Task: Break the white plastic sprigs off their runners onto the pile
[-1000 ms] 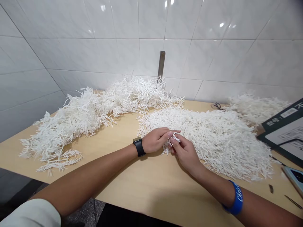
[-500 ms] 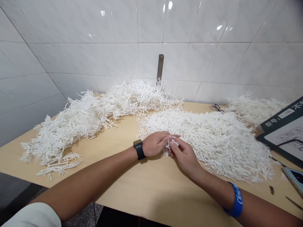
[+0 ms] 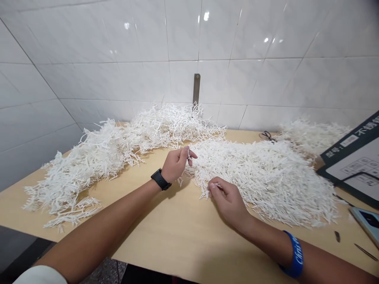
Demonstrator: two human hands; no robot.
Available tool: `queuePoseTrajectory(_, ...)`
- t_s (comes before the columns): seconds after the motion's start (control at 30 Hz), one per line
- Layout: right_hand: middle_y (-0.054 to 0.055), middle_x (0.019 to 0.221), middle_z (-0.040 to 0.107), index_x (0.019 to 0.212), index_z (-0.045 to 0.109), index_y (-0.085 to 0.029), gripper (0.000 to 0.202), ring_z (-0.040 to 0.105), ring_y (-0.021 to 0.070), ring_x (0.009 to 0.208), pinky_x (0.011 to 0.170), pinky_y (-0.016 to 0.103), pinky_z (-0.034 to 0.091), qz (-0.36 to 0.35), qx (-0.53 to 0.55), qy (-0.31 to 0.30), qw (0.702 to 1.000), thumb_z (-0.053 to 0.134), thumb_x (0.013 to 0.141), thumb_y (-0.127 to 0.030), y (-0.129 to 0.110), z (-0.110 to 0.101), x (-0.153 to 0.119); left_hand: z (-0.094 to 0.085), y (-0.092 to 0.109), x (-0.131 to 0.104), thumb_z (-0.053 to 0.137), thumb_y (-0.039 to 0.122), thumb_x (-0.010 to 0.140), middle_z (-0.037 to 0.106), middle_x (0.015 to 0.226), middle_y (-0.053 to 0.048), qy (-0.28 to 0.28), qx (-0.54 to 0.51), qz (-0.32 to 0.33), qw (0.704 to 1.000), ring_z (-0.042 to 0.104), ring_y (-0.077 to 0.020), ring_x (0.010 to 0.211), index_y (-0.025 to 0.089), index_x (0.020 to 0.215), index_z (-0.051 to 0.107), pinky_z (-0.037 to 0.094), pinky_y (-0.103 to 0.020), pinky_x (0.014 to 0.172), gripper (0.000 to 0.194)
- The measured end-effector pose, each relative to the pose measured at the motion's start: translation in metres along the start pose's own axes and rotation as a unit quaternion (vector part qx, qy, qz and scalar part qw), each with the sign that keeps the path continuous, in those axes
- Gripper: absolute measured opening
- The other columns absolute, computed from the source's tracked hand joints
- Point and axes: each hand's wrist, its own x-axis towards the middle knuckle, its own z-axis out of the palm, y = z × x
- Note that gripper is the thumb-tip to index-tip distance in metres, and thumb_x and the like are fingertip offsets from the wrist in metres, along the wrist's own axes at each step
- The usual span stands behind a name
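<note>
My left hand (image 3: pixel 177 162), with a black watch on its wrist, pinches a small white branched strand piece (image 3: pixel 189 155) between thumb and fingers. It is at the left edge of a broad pile of short white strands (image 3: pixel 266 173). Nearer to me, my right hand (image 3: pixel 229 199) is closed, thumb against forefinger, with thin white strand tips (image 3: pixel 217 185) showing at the pinch. A few loose strands (image 3: pixel 203 189) lie just left of its fingertips. Another heap of longer, branching white strands (image 3: pixel 103 154) curves along the left and back of the table.
A metal bar (image 3: pixel 196 88) stands against the tiled wall. A dark printed box (image 3: pixel 355 157), a phone (image 3: pixel 365 225), tweezers-like metal points (image 3: pixel 365 251) and a small dark piece (image 3: pixel 337 236) are at right. A third white pile (image 3: pixel 314 136) and a black cord (image 3: pixel 267 136) are behind.
My hands, together half a second ago over white strands, have come apart. The left moved up and left with a piece; the right stayed low, near the pile's edge. The view shifted slightly.
</note>
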Motion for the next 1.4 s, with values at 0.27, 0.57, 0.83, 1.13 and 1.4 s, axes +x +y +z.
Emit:
queuePoseTrajectory(0.27, 0.002, 0.076, 0.061, 0.097, 0.067, -0.019, 0.025, 0.054, 0.0162, 0.066, 0.059, 0.026, 0.041, 0.031, 0.007, 0.047, 0.998, 0.049, 0.095, -0.036, 0.011, -0.001, 0.006, 0.011, 0.004, -0.010, 0.054, 0.039, 0.093, 0.073, 0.074, -0.004, -0.070, -0.017, 0.029, 0.997, 0.065, -0.0166, 0.074, 0.016, 0.072, 0.068, 0.047, -0.027, 0.074, 0.034)
queuePoseTrajectory(0.57, 0.001, 0.067, 0.056, 0.075, 0.062, -0.018, 0.035, 0.051, 0.0151, 0.062, 0.059, 0.027, 0.039, 0.025, 0.042, 0.030, 0.998, 0.049, 0.097, -0.043, 0.011, 0.000, 0.003, 0.012, 0.002, -0.013, 0.044, 0.037, 0.098, 0.069, 0.074, -0.005, -0.096, 0.001, 0.051, 0.994, 0.062, -0.0162, 0.075, 0.015, 0.076, 0.064, 0.047, -0.028, 0.076, 0.037)
queuePoseTrajectory(0.83, 0.003, 0.079, 0.063, 0.104, 0.067, -0.019, 0.026, 0.054, 0.0142, 0.063, 0.058, 0.027, 0.046, 0.053, 0.109, 0.035, 0.992, 0.054, 0.094, -0.039, 0.014, 0.001, 0.004, 0.014, 0.001, -0.017, 0.052, 0.036, 0.094, 0.064, 0.071, 0.000, -0.146, 0.034, 0.053, 0.987, 0.053, -0.0116, 0.064, 0.016, 0.083, 0.062, 0.039, -0.023, 0.062, 0.026)
queuePoseTrajectory(1.13, 0.002, 0.070, 0.062, 0.081, 0.067, -0.019, 0.031, 0.054, 0.0138, 0.060, 0.057, 0.026, 0.045, 0.045, 0.102, 0.042, 0.993, 0.053, 0.095, -0.042, 0.010, 0.000, 0.004, 0.012, 0.003, -0.017, 0.046, 0.039, 0.097, 0.057, 0.067, 0.001, -0.144, 0.020, 0.049, 0.988, 0.049, -0.0112, 0.063, 0.016, 0.073, 0.058, 0.037, -0.024, 0.063, 0.036)
queuePoseTrajectory(1.4, 0.003, 0.079, 0.061, 0.104, 0.066, -0.020, 0.030, 0.054, 0.0140, 0.064, 0.057, 0.027, 0.046, 0.041, 0.153, 0.037, 0.987, 0.050, 0.096, -0.043, 0.017, 0.003, 0.005, 0.012, 0.002, -0.017, 0.045, 0.043, 0.096, 0.045, 0.065, 0.003, -0.143, 0.029, 0.060, 0.987, 0.040, -0.0110, 0.060, 0.017, 0.073, 0.050, 0.034, -0.025, 0.060, 0.035)
